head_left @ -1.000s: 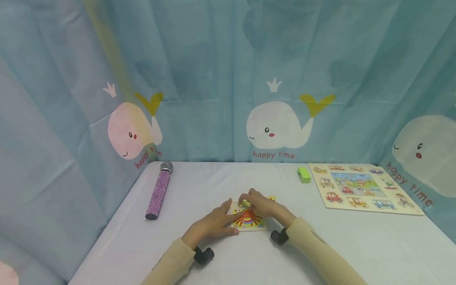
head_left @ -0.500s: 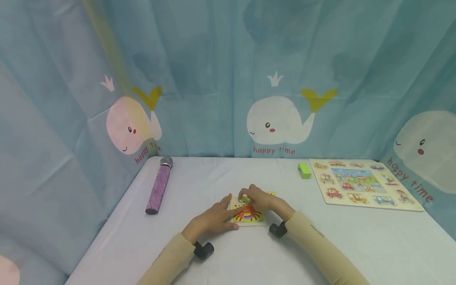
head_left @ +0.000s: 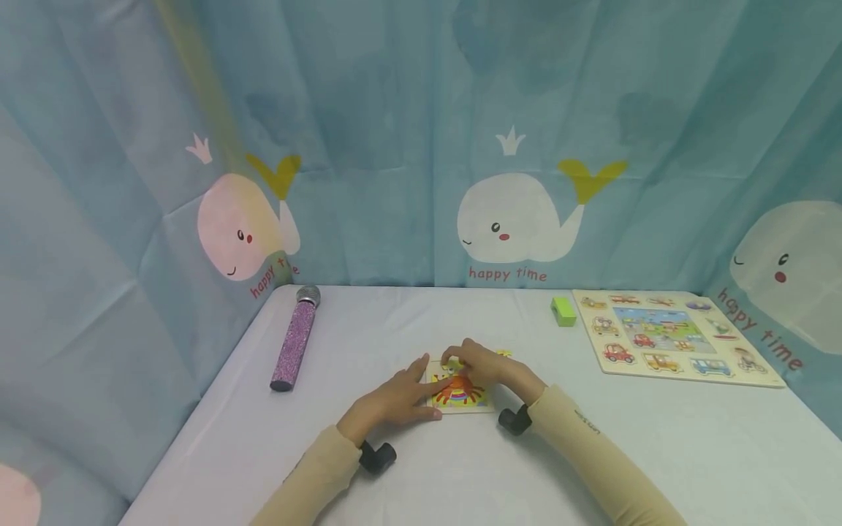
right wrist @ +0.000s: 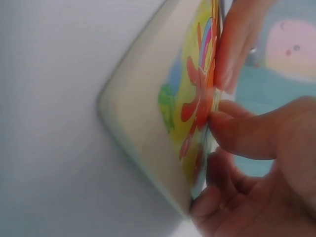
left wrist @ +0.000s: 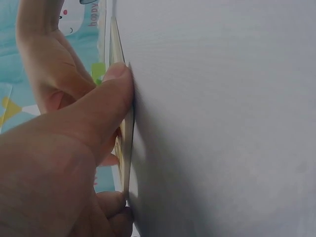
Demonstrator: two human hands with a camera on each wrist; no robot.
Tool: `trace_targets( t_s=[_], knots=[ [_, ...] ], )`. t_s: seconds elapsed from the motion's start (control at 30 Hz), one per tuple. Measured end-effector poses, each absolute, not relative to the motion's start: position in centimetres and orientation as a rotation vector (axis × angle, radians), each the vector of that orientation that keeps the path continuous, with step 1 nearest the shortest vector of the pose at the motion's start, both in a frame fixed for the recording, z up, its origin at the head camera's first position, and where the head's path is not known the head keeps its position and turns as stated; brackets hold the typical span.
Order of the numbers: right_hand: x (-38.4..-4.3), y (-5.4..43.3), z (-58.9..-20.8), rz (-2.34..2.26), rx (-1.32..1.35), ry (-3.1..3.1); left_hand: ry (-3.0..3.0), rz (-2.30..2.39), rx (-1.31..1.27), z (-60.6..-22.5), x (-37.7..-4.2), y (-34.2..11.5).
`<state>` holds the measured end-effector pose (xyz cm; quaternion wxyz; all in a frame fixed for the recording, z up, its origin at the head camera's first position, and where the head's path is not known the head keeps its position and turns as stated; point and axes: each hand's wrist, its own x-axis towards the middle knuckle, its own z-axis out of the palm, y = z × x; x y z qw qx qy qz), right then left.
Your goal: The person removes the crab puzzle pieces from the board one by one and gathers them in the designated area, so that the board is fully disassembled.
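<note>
The crab puzzle [head_left: 465, 400] lies flat on the white counter [head_left: 447, 478] between the two hands, touched by both. On its left side the left hand [head_left: 397, 399] is spread fairly wide, index finger laid across the crab and thumb pressing the edge nearest the person. The right grip, that is the right hand [head_left: 483, 364], is narrow: fingers bent over the puzzle's far right part, thumb on the picture. Whether it pinches a separate piece I cannot tell, since the knuckles cover that spot. Just beyond the right grip lies a yellow piece [head_left: 504, 353], partly hidden by the wrist. Farther off on that side are a green block [head_left: 563, 311] and a vehicle puzzle [head_left: 638, 370]; well left of both hands lies a glittery microphone [head_left: 294, 343]. The likeliest trouble, I judge, is the thin puzzle sliding on the cloth if the left thumb eases while the right fingers push. Uneven pressure at the far edge could tip a piece up, and the right wrist might nudge the yellow piece away.
</note>
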<state>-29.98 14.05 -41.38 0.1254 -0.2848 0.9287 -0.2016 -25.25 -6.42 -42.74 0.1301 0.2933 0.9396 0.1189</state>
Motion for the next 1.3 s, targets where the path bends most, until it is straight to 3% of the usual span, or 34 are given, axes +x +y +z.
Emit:
trace_targets(
  t_s=[1.0, 1.3],
  knots=[
    [-29.6, 14.4, -41.6, -0.625, -0.826, 2.829, 2.735, 0.394, 0.832, -42.9, -25.1, -6.5],
    [-30.0, 15.2, -42.1, -0.868, -0.747, 2.787, 2.731, 0.387, 0.825, -42.8, -25.0, -6.5]
  ],
)
